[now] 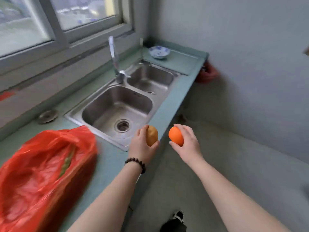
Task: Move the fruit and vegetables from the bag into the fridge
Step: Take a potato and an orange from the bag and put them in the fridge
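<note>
Bag [45, 173] rests on green counter [177, 64] beside sink [117, 104]

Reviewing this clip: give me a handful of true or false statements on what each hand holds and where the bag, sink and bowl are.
1. The left hand holds a brown potato in its grip. True.
2. The right hand is empty. False: it holds an orange.
3. The red bag lies on the counter, left of the sink. True.
4. The blue-patterned bowl sits inside the sink. False: it stands on the counter beyond the sink, near the corner.
5. Both sink basins hold dishes. False: both show bare metal.
</note>
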`<state>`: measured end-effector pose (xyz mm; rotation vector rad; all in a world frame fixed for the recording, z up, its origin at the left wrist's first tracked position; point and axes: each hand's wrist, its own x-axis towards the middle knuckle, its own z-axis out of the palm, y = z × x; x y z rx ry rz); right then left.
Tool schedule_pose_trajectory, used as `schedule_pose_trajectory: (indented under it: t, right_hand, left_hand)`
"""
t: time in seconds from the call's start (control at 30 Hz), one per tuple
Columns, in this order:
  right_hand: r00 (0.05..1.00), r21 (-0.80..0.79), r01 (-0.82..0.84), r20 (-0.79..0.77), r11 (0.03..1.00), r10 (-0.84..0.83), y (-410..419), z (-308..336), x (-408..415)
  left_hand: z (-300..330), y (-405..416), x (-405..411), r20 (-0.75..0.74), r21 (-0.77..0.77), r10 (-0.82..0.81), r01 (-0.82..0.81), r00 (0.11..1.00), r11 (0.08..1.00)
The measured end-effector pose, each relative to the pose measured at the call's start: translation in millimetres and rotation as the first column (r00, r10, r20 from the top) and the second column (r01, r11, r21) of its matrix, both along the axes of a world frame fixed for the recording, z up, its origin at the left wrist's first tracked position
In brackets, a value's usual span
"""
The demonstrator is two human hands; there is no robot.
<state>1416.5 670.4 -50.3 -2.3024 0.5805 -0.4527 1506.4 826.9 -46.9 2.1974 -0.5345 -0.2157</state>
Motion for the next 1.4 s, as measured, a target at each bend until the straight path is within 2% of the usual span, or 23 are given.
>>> schedule_pose_trajectory:
  t: [0.23,0.57,0.73,1.03,1.17,1.4]
  right_hand:
    - [0.922,0.003,0.384,0.048,0.924,-0.383,-83,1,-130]
    - [0.712,-0.01,0.697,0.124,0.717,-0.691,-210,6,-305]
    - [0.593,-0.014,0.8,0.168,0.599,-0.788,-272,10,-404]
    - [0.291,0.043,0.952,0.18,0.303,-0.94,-329,14,-555]
    - [0.196,0.055,0.977,0.171,0.208,-0.966,-356,13,-595]
    - [0.102,0.054,0.992,0.177,0.113,-0.979,-439,9,-642]
  left_hand:
    - [7,-130,-77,-0.01,-0.003,-0.359,0.359,0.933,0.933]
    - [27,-311,-228,0.06,-0.037,-0.64,0.642,0.766,0.766]
    - [34,-405,-323,0.089,-0.042,-0.758,0.763,0.646,0.645]
    - [39,-511,-474,0.084,-0.048,-0.93,0.934,0.358,0.355]
    - [39,-555,-517,0.078,-0.053,-0.957,0.959,0.281,0.277]
    - [30,-656,-572,0.068,-0.082,-0.978,0.978,0.195,0.19]
